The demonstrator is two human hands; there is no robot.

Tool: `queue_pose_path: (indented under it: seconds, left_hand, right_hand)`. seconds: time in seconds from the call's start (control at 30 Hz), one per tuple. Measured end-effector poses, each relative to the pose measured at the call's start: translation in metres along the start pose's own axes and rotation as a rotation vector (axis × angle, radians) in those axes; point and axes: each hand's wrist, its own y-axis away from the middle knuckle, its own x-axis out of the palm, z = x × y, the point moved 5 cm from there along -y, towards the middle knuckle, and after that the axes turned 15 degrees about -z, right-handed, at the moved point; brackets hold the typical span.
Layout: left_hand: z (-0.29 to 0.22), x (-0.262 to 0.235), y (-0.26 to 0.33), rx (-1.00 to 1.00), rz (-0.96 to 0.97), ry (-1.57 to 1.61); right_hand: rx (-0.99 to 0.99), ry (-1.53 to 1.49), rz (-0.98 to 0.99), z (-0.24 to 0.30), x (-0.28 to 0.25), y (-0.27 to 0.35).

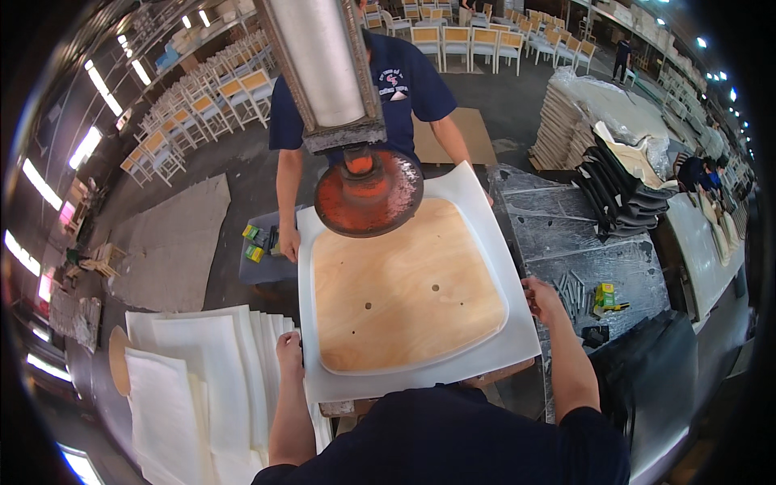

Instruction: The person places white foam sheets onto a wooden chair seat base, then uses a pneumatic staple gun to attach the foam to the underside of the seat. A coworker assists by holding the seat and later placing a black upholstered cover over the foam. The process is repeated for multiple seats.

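Observation:
A plywood seat board (pixel 404 315) with rounded corners and several small holes lies on a larger white sheet (pixel 323 386) of padding or fabric. My left hand (pixel 291 354) is closed at the sheet's left edge, its fingertips partly hidden. At the right edge, my right hand (pixel 545 302) has its fingers curled against the sheet. Above the board's far part hangs a round, worn red press plate (pixel 368 198) under a metal cylinder (pixel 327 73). Across from me, a co-worker's hand (pixel 288 242) is at the sheet's far left; their other hand is mostly hidden behind the far right corner.
Stacked white sheets (pixel 206 347) lie on my left. A side table (pixel 558 218) on my right carries metal rods (pixel 572 293), small yellow-green boxes (pixel 604 296) and black padded pieces (pixel 618 194). More small boxes (pixel 254 253) sit beside the co-worker. Rows of chairs (pixel 477 44) stand behind.

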Motion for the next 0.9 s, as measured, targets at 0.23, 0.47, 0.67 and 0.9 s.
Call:
queue_pose_path:
  seconds: [0.23,0.47,0.67,0.9]
  left_hand:
    - [-0.007,0.015,-0.003,-0.015,0.087,-0.114]
    - [-0.001,0.018,0.003,-0.025,0.119,-0.077]
    - [-0.001,0.012,0.007,-0.053,0.138,-0.107]
    - [-0.009,0.020,0.001,-0.211,0.360,-0.029]
  right_hand:
    - [-0.157,0.065,0.033,-0.003,0.050,-0.016]
    - [-0.376,0.140,-0.076,-0.007,0.045,-0.019]
    - [-0.475,0.263,-0.129,-0.004,0.049,-0.012]
    - [-0.441,0.172,-0.092,-0.001,0.037,-0.019]
